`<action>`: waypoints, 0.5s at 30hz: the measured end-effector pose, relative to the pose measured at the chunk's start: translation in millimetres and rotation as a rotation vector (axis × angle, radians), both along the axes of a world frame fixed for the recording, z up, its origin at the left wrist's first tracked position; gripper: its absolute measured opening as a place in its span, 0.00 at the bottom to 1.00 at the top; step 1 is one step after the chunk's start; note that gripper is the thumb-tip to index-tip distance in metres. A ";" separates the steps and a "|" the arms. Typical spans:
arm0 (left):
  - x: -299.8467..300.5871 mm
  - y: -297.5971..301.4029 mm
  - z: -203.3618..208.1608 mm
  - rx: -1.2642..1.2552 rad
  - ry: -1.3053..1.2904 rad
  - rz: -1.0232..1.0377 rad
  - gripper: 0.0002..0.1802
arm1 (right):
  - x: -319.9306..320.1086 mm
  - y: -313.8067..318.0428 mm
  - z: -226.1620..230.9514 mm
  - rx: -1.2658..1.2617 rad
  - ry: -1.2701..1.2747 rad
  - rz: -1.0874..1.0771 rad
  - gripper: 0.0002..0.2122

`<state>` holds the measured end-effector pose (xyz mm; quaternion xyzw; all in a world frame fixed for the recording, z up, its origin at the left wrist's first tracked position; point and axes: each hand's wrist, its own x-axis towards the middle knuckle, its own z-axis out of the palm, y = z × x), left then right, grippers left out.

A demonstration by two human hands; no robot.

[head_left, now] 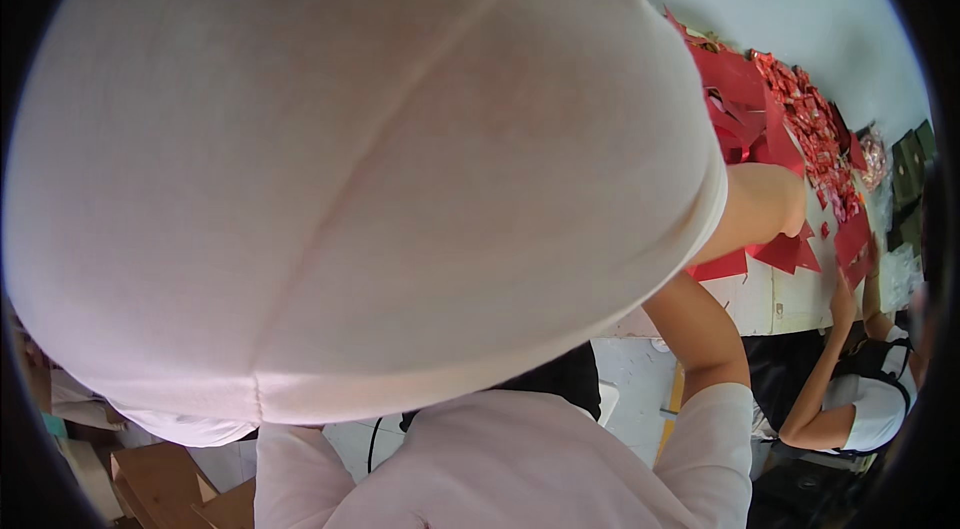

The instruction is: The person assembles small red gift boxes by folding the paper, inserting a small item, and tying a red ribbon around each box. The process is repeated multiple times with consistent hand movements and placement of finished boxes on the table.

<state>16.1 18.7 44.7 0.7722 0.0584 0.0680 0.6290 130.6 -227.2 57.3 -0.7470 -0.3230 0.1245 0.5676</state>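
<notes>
White cloth of someone's garment fills most of the view, very close, and hides the space in front of me. From its right edge a bare arm reaches over the table. My right forearm goes up from a white sleeve and passes behind this cloth, so my right hand is hidden. My left arm, in a white sleeve, also disappears under the cloth, and its hand does not show. Red card pieces and a heap of small shiny red-wrapped pieces lie on the table.
At the far right a co-worker in white holds a red card piece. Dark green boxes and clear plastic lie past the heap. Brown cardboard boxes stand at lower left. A black cable hangs near the floor.
</notes>
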 end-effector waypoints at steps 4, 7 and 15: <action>3.2 -9.2 -0.4 0.086 -0.105 -0.014 0.08 | 2.6 13.9 2.3 0.014 -0.029 0.012 0.13; 13.0 -16.6 -6.9 0.099 -0.157 -0.066 0.08 | 6.6 25.1 -0.9 -0.006 -0.065 0.000 0.13; 13.0 -23.7 1.3 -0.508 0.144 -0.066 0.04 | 29.8 57.8 -18.5 -0.104 -0.589 -0.003 0.11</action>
